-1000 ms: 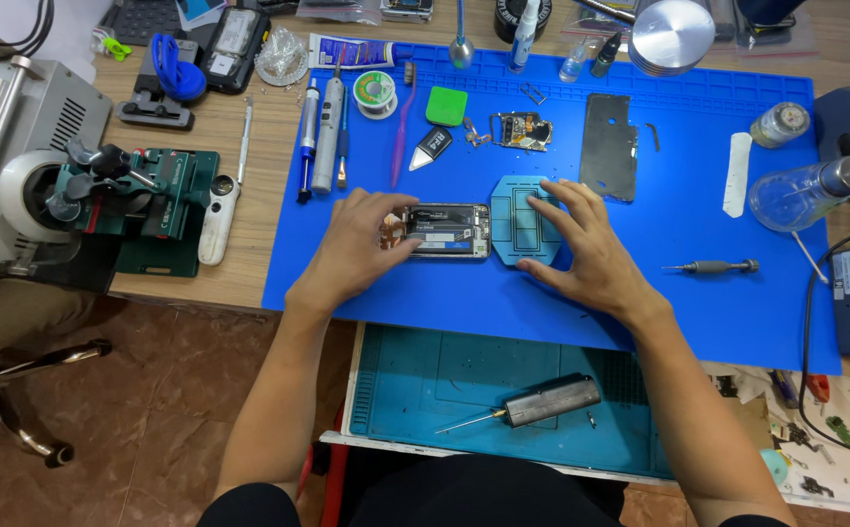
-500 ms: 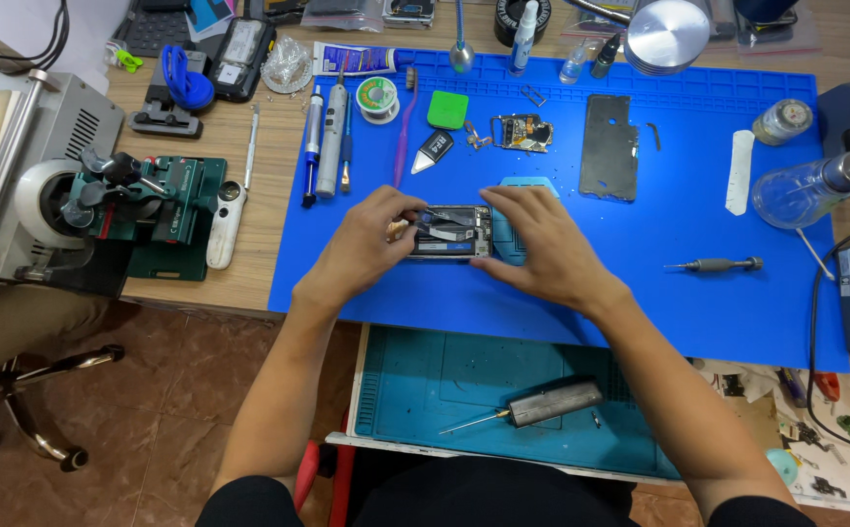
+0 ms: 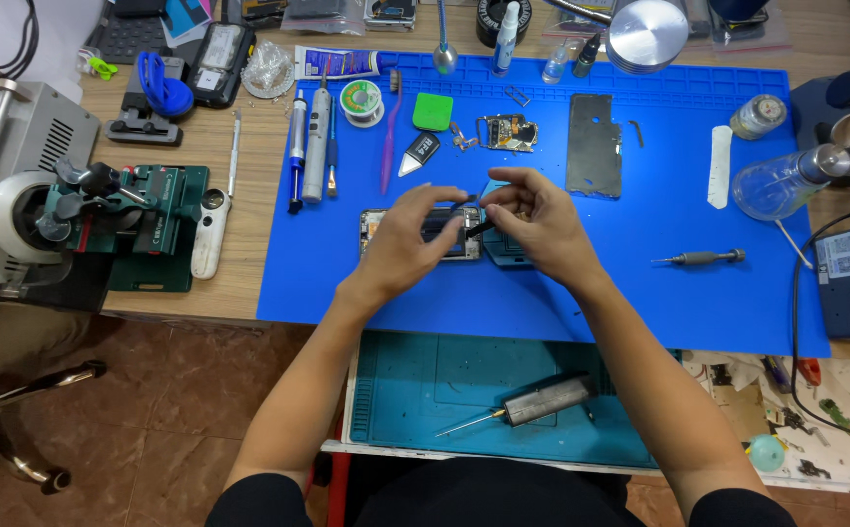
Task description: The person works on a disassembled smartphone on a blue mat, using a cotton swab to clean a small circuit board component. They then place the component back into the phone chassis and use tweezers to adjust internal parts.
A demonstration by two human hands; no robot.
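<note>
Blue mat point(image 3: 640, 293) laid over wooden table point(image 3: 249, 195); opened phone body point(image 3: 423, 234) flat on mat, directly beneath both hands. Left hand point(image 3: 407, 239) raised above phone, fingers curled, thumb and forefinger pinched toward a small dark part point(image 3: 472, 201). Right hand point(image 3: 532, 220) just beside left, fingertips also closed on same small part, with a thin dark tool tip showing below thumb; exact grip of each hand hard to confirm.

Progress, judged from layout: disassembly well advanced. Grey back plate point(image 3: 593, 144) set aside beyond right hand, small circuit board point(image 3: 508, 132) beyond both hands, screwdriver point(image 3: 700, 259) lying free to right of right hand. Reassembly not evident; phone interior exposed.

Hidden or unclear: most of phone interior covered by hands; teal tray point(image 3: 513, 256) under right hand largely masked; identity of pinched part too small to determine.
</note>
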